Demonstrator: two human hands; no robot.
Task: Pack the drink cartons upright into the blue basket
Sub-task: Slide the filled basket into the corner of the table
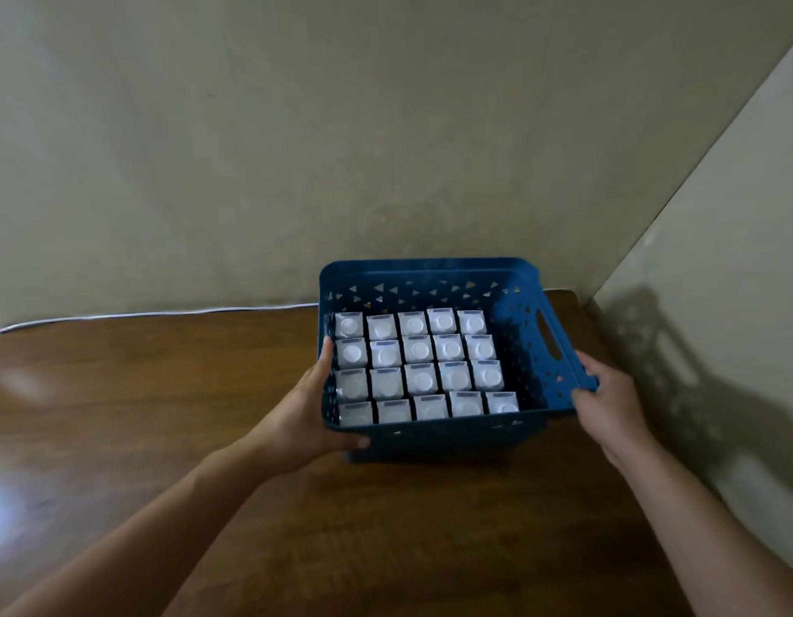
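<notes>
Both hands grip the basket at its near corners, just right of the frame's centre: the left hand wraps the near-left corner, thumb up along the left wall and fingers curled under the front rim, while the right hand clasps the near-right corner of the rim, just below the handle slot. So the basket sits squarely between them, and neither hand is clearly nearer. Inside, the cartons stand upright in four rows of five, packed against the left wall, leaving an empty strip along the right wall. No loose cartons show on the table. Packing looks done, and any next move would likely shift the basket itself.
</notes>
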